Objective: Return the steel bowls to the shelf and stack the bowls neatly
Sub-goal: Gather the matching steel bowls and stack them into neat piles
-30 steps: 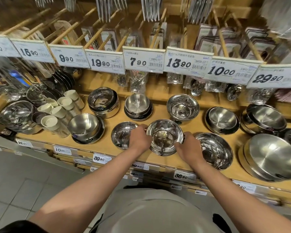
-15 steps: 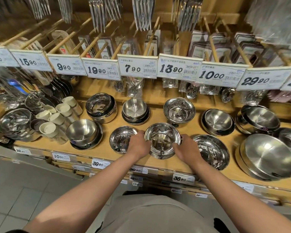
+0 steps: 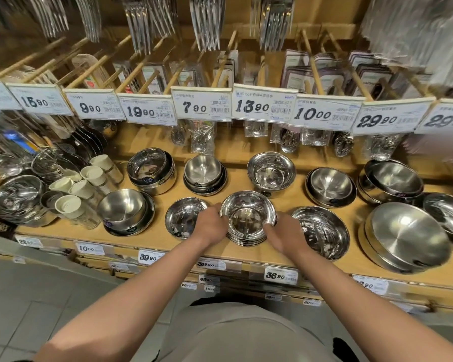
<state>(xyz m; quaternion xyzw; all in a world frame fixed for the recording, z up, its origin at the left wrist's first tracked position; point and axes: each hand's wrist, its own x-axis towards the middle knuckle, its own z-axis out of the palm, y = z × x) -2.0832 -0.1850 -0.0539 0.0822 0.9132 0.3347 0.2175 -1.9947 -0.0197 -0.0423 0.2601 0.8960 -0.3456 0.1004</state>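
A stack of shiny steel bowls (image 3: pixel 247 218) stands at the front middle of the wooden shelf (image 3: pixel 285 197). My left hand (image 3: pixel 211 222) grips its left rim and my right hand (image 3: pixel 283 235) grips its right side, both closed around the stack. A single steel bowl (image 3: pixel 183 218) sits just left of my left hand. A wider shallow steel bowl (image 3: pixel 322 232) lies just right of my right hand.
More steel bowl stacks fill the shelf: back row (image 3: pixel 204 175), (image 3: pixel 271 171), (image 3: pixel 330 185), a matte stack at left (image 3: pixel 123 211), large bowls at right (image 3: pixel 406 236). White cups (image 3: pixel 85 186) stand at left. Price tags (image 3: pixel 202 107) and hanging cutlery overhang the shelf.
Both hands stay on the bowl stack, which barely moves on the shelf. My head has tilted a little, so the shelf sits lower in view.
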